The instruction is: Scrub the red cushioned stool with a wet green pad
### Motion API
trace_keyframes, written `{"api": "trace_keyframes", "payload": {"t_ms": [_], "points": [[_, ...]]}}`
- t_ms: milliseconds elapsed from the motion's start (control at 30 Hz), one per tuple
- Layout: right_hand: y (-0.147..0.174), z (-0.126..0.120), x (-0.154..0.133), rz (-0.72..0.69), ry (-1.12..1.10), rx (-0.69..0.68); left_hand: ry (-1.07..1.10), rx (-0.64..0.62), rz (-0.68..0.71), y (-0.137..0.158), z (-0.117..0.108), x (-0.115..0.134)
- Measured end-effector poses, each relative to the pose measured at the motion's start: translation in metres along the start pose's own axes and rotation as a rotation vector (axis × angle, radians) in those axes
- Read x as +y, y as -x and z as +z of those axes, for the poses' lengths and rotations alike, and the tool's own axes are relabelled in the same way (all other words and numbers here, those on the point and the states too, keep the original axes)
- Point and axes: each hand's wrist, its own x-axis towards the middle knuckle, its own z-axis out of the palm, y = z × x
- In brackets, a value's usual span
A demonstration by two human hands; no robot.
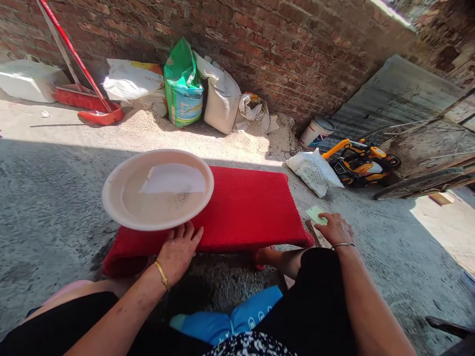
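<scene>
A beige basin (pixel 118 210) of water stands on the left part of a bench or low table covered with red cloth (pixel 248 207). Dark specks lie on the basin's bottom. My left hand (pixel 179 253) rests with fingers apart on the cloth's near edge, its fingertips at the basin's near rim. To the right of the cloth, my right hand (pixel 336 229) pinches a pale green flat piece (pixel 315 213) with rounded corners, perhaps a bar of soap, between thumb and forefinger. A brick-like block (pixel 316 235) is partly visible below it.
Along the brick wall (pixel 267 54) stand a green bag (pixel 183 91), a white sack (pixel 221 96), a bucket (pixel 316 132) and a red dustpan (pixel 102 114). At right lie a white bag (pixel 314 170) and a yellow toy excavator (pixel 361 163). Blue fabric (pixel 233 319) is between my legs.
</scene>
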Motion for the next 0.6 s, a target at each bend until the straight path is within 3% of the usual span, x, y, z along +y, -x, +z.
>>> {"api": "trace_keyframes", "payload": {"t_ms": [133, 200, 367, 433, 600], "points": [[-0.002, 0.013, -0.033, -0.217, -0.278, 0.006, -0.017, 0.035, -0.016, -0.004, 0.002, 0.000], [-0.004, 0.019, -0.041, -0.243, -0.323, -0.002, -0.015, 0.043, -0.028, -0.006, 0.004, 0.000], [-0.008, 0.026, -0.019, 0.034, -0.247, 0.046, -0.015, 0.033, -0.015, -0.008, 0.009, -0.005], [-0.007, 0.026, -0.014, 0.057, -0.302, 0.079, -0.026, 0.024, -0.010, -0.008, 0.009, -0.006], [-0.001, 0.023, -0.023, -0.337, -0.539, -0.005, -0.084, -0.005, 0.018, -0.010, 0.005, -0.004]]}}
